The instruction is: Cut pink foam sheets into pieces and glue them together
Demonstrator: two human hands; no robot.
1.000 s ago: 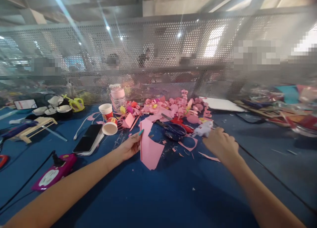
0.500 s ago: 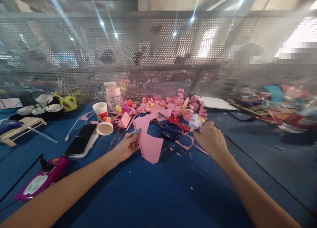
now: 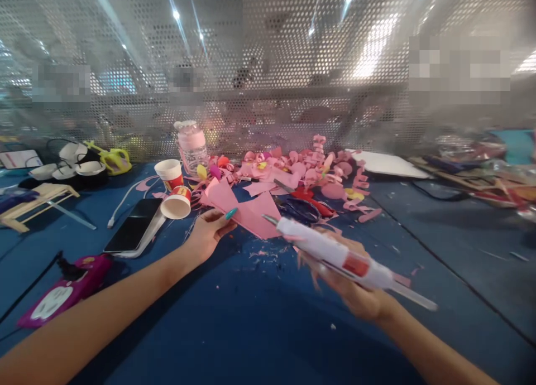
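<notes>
My left hand (image 3: pixel 209 233) pinches the near left edge of a folded piece of pink paper (image 3: pixel 262 215), a teal-nailed thumb lying on top. My right hand (image 3: pixel 347 282) is wrapped round a white hot glue gun (image 3: pixel 324 250) with a red label. Its metal nozzle points left, close to the paper's right side; I cannot tell whether they touch. A clear glue stick (image 3: pixel 414 296) juts out of the gun's back end. Beyond the paper lie dark-handled scissors (image 3: pixel 299 209) and something red (image 3: pixel 312 200), amid pink paper cut-outs (image 3: pixel 293 173).
To the left are two paper cups (image 3: pixel 176 202), a phone (image 3: pixel 136 226) and a magenta power strip (image 3: pixel 65 296) with a plug in it. A water bottle (image 3: pixel 192 145) stands behind the cups. A perforated metal screen (image 3: pixel 259 111) closes off the back.
My right hand has lifted the glue gun and brought it left and nearer, beside the paper. My left hand has turned and tilted the pink paper. The view has dipped slightly.
</notes>
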